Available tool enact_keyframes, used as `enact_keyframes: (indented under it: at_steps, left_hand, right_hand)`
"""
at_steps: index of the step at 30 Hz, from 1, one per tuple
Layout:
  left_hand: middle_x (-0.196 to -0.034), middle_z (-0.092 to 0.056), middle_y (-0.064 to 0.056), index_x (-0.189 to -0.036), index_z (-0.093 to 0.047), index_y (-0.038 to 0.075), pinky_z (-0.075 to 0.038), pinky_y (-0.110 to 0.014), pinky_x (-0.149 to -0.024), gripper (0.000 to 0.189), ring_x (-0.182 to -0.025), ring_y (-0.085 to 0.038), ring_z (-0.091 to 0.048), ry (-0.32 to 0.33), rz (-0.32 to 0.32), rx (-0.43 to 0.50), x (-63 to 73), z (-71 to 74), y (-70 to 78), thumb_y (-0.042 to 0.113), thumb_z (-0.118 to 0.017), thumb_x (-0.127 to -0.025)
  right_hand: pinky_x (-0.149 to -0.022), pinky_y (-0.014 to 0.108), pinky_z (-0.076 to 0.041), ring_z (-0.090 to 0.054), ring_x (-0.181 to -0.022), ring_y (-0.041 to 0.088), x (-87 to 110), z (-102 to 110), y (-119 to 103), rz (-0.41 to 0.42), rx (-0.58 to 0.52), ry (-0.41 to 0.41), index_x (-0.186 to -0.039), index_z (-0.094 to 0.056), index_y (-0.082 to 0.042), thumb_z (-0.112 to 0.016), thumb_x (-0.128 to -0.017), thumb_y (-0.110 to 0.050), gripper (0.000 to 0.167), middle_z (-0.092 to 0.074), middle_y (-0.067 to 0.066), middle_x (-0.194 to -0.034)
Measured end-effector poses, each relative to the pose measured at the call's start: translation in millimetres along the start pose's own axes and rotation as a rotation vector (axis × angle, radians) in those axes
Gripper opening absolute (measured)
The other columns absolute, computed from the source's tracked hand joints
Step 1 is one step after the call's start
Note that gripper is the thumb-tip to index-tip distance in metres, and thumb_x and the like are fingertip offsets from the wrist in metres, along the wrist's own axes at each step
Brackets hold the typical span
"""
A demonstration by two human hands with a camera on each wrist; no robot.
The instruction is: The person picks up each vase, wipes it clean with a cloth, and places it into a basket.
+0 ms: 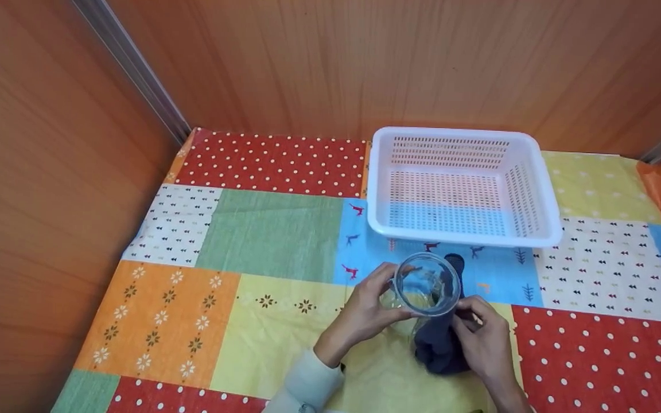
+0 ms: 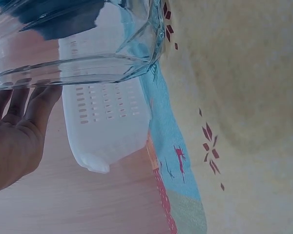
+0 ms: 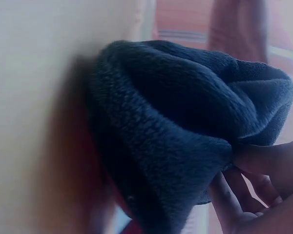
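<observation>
My left hand [image 1: 362, 310] grips a clear glass jar [image 1: 419, 293] from its left side, thumb near the rim and fingers behind. The round mouth of the jar faces up toward the head camera. In the left wrist view the jar's thick glass wall [image 2: 88, 68] crosses the top, the fingers against it. A dark navy, fleecy cloth [image 1: 442, 349] lies bunched against the jar's right side and hangs below it. Between thumb and fingers, my right hand [image 1: 486, 341] pinches this cloth. Its folds [image 3: 156, 122] fill the right wrist view.
Behind the hands stands a white plastic basket [image 1: 548, 232] with slotted walls, nothing lying in it. A patchwork-print tablecloth [image 1: 276, 235] covers the table. Wood-look panels [image 1: 307, 69] rise at the back and left.
</observation>
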State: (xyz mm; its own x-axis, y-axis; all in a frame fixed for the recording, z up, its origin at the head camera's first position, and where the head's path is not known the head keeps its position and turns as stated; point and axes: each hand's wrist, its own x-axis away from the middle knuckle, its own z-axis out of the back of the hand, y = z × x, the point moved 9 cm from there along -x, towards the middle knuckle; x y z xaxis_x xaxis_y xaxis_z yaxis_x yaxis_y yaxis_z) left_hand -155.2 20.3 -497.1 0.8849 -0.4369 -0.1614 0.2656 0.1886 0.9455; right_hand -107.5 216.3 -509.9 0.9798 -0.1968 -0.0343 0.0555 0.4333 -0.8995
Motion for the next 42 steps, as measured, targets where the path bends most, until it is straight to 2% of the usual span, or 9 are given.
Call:
enact_keyframes:
  at_steps: [5,11,16,24,28,31,36,39,42]
  left_hand:
    - [-0.136,-0.063,-0.001,-0.144,-0.061,0.010,-0.048,-0.033,-0.114,0.065,-0.134,-0.017,-0.057,0.003,-0.007,-0.007,0.0,0.6,-0.3,0.014,-0.090,-0.086]
    - [-0.136,-0.063,-0.002,-0.144,-0.061,0.010,-0.048,-0.034,-0.115,0.065,-0.133,-0.023,-0.059,0.005,-0.018,-0.014,-0.1,2.1,0.7,0.016,-0.090,-0.086]
    - [-0.135,-0.063,-0.002,-0.144,-0.061,0.014,-0.048,-0.034,-0.115,0.063,-0.133,-0.020,-0.058,0.004,-0.015,-0.008,-0.2,2.2,0.8,0.018,-0.089,-0.087]
    - [-0.136,-0.063,-0.002,-0.145,-0.061,0.009,-0.047,-0.034,-0.116,0.064,-0.133,-0.016,-0.057,0.008,-0.017,-0.013,-0.4,2.5,1.4,0.017,-0.089,-0.088]
    - [-0.136,-0.063,-0.001,-0.145,-0.061,0.012,-0.047,-0.034,-0.116,0.063,-0.134,-0.021,-0.058,0.003,-0.003,0.001,-0.5,1.4,-0.4,0.015,-0.088,-0.088]
    - [-0.136,-0.063,-0.001,-0.145,-0.061,0.012,-0.047,-0.034,-0.116,0.063,-0.135,-0.025,-0.058,-0.002,0.007,0.006,0.1,0.2,-1.7,0.014,-0.088,-0.089]
    - [-0.136,-0.062,0.000,-0.146,-0.060,0.010,-0.048,-0.034,-0.116,0.064,-0.135,-0.019,-0.058,-0.006,0.014,0.001,0.7,-1.6,-2.6,0.019,-0.088,-0.089]
    - [-0.136,-0.062,-0.001,-0.146,-0.060,0.010,-0.047,-0.034,-0.116,0.065,-0.134,-0.019,-0.058,-0.005,0.014,0.005,0.3,-1.6,-2.8,0.019,-0.088,-0.088]
    - [-0.136,-0.062,-0.001,-0.146,-0.061,0.011,-0.047,-0.033,-0.116,0.065,-0.134,-0.020,-0.058,-0.001,0.016,0.002,0.5,-1.1,-3.4,0.018,-0.089,-0.087]
  right_hand:
    - [-0.081,0.018,-0.061,-0.064,-0.096,0.000,1.6,7.0,-26.4,0.068,-0.053,0.042,-0.099,-0.075,0.005,-0.072,-0.089,0.018,0.017,-0.067,0.012,-0.102]
    - [-0.082,0.028,-0.064,-0.065,-0.096,0.003,0.5,7.6,-30.2,0.061,-0.005,0.048,-0.099,-0.077,0.001,-0.071,-0.089,0.018,0.020,-0.068,0.007,-0.101]
    - [-0.082,0.038,-0.064,-0.067,-0.097,0.010,-0.1,5.7,-25.2,0.072,0.024,0.044,-0.098,-0.077,0.001,-0.072,-0.088,0.019,0.021,-0.068,0.007,-0.100]
    - [-0.087,0.036,-0.063,-0.071,-0.104,0.021,-2.3,-4.1,0.0,0.004,0.062,-0.015,-0.095,-0.072,0.000,-0.072,-0.089,0.018,0.019,-0.069,0.014,-0.104]
    - [-0.085,0.036,-0.065,-0.071,-0.106,0.029,-2.6,-8.7,14.9,-0.023,0.104,-0.044,-0.096,-0.071,0.001,-0.071,-0.090,0.017,0.017,-0.071,0.015,-0.106]
    - [-0.084,0.037,-0.065,-0.070,-0.102,0.023,-1.6,-9.9,22.4,-0.035,0.102,-0.063,-0.098,-0.072,0.001,-0.071,-0.090,0.017,0.018,-0.071,0.015,-0.106]
    - [-0.084,0.033,-0.065,-0.066,-0.095,0.006,0.0,-7.4,23.4,-0.043,0.091,-0.060,-0.101,-0.075,-0.001,-0.072,-0.091,0.015,0.019,-0.072,0.013,-0.106]
    - [-0.083,0.024,-0.063,-0.066,-0.094,0.003,1.1,-4.8,15.2,-0.024,0.065,-0.029,-0.100,-0.075,0.001,-0.072,-0.090,0.016,0.018,-0.071,0.012,-0.104]
    - [-0.084,0.019,-0.060,-0.069,-0.096,0.006,2.7,-1.1,2.8,0.002,0.016,0.004,-0.098,-0.075,0.002,-0.073,-0.088,0.018,0.019,-0.070,0.010,-0.102]
